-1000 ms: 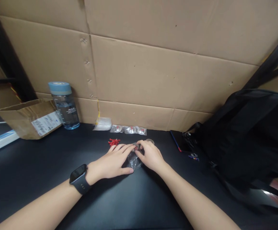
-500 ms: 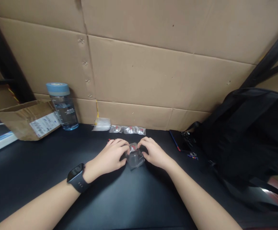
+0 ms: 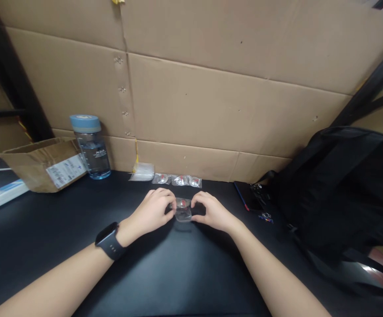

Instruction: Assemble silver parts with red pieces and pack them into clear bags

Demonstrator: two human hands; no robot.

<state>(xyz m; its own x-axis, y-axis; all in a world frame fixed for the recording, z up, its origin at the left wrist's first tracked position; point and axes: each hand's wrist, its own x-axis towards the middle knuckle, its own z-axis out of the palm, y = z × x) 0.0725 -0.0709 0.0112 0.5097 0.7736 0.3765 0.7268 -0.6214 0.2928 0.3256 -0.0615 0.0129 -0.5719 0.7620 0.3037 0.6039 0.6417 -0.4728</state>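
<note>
On the black table point(image 3: 46, 246), left hand point(image 3: 153, 211) and right hand point(image 3: 211, 213) — fingers curled — pinch a clear packet point(image 3: 182, 209).

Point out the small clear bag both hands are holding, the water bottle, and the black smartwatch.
small clear bag point(image 3: 182, 210): head view, on the clear plastic between the two hands.
water bottle point(image 3: 92, 149): head view, on its clear body.
black smartwatch point(image 3: 107, 235): head view, on its dark screen, left wrist.

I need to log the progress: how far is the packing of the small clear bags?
Done: three small filled bags lie in a row by the cardboard wall. In hand: the left hand and right hand pinch one clear bag with a red piece inside. What is left cannot be seen.
</note>
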